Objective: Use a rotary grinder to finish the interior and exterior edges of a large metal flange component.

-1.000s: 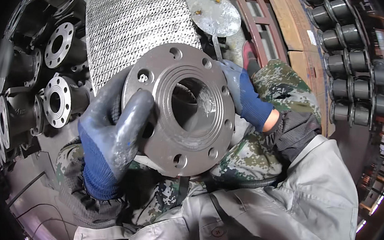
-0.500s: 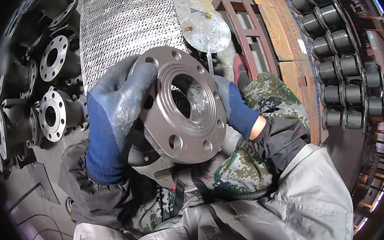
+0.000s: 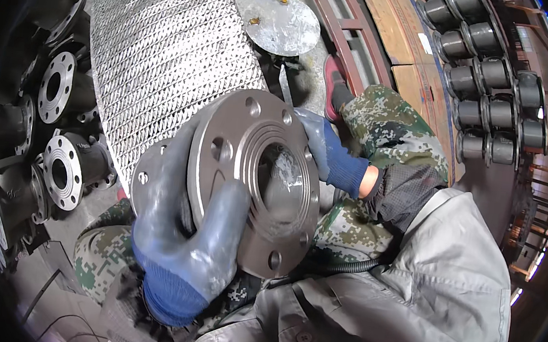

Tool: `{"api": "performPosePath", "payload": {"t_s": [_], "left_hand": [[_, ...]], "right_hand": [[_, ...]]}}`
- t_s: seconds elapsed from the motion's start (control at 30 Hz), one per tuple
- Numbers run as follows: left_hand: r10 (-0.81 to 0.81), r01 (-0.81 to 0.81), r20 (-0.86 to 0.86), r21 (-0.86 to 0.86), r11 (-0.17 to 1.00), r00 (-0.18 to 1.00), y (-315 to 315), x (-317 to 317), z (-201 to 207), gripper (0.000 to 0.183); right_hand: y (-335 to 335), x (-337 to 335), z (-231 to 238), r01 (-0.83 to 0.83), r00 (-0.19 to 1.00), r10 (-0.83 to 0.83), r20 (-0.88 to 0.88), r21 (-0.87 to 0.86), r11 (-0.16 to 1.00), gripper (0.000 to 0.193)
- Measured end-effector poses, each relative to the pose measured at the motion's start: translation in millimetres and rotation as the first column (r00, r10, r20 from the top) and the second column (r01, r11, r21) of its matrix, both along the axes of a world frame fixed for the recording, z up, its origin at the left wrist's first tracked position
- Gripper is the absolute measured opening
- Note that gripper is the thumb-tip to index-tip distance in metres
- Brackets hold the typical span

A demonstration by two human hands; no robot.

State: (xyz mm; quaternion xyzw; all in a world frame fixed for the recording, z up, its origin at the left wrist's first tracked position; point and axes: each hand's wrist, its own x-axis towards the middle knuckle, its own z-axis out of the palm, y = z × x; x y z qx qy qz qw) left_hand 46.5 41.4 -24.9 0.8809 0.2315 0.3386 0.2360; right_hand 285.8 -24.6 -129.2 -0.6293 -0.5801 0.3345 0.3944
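Observation:
A dark grey flanged pipe fitting (image 3: 226, 121) is tilted up in front of my lap, its ringed face and wide bore toward me and bolt holes around the rim. Behind it on the left, part of a second flange (image 3: 144, 178) shows. My left hand (image 3: 197, 229), in a blue coated glove, grips the near left side, thumb across the face and fingers behind the rim. At the far right rim is my right hand (image 3: 318, 145), similarly gloved; its fingertips are partly hidden behind the flange. A thin pointed metal strip (image 3: 286, 84) stands just beyond; I cannot tell whether it is held.
Several flanged fittings (image 3: 62, 169) stand on the left. Ahead lie a metal mesh sheet (image 3: 175, 38) and a round metal plate (image 3: 283, 28). A red-brown steel frame (image 3: 349, 24), cardboard (image 3: 417, 99) and stacked dark fittings (image 3: 468, 113) are to the right.
The fitting has tilted and turned, with its face angled more to the right. My left hand has moved lower and nearer, its thumb now across the face. The right hand stays at the rim.

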Motion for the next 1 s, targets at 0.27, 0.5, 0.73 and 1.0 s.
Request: {"api": "performPosePath", "payload": {"t_s": [0.27, 0.5, 0.73, 1.0], "left_hand": [[0.187, -0.186, -0.019, -0.240, 0.953, 0.982, -27.3, -12.0, 4.1, 0.050], [0.166, -0.150, 0.055, -0.225, 0.963, 0.985, -28.3, -21.8, 11.2, 0.032], [0.260, -0.259, -0.056, -0.421, 0.869, 0.964, -14.9, -26.1, 11.1, 0.043], [0.428, -0.329, 0.067, -0.534, 0.778, 0.901, 15.0, -54.6, -2.6, 0.032]], "right_hand": [[9.2, 1.4, 23.1, -0.153, 0.959, 0.153, 0.239, -0.020, 0.988, 0.037], [17.2, -2.4, 15.4, -0.183, 0.955, 0.166, 0.246, 0.047, 0.982, 0.038], [23.9, 10.3, 10.5, -0.300, 0.940, 0.282, 0.191, 0.075, 0.951, 0.038], [28.6, -16.4, 27.4, -0.317, 0.945, 0.289, 0.154, 0.202, 0.927, 0.033]]}}
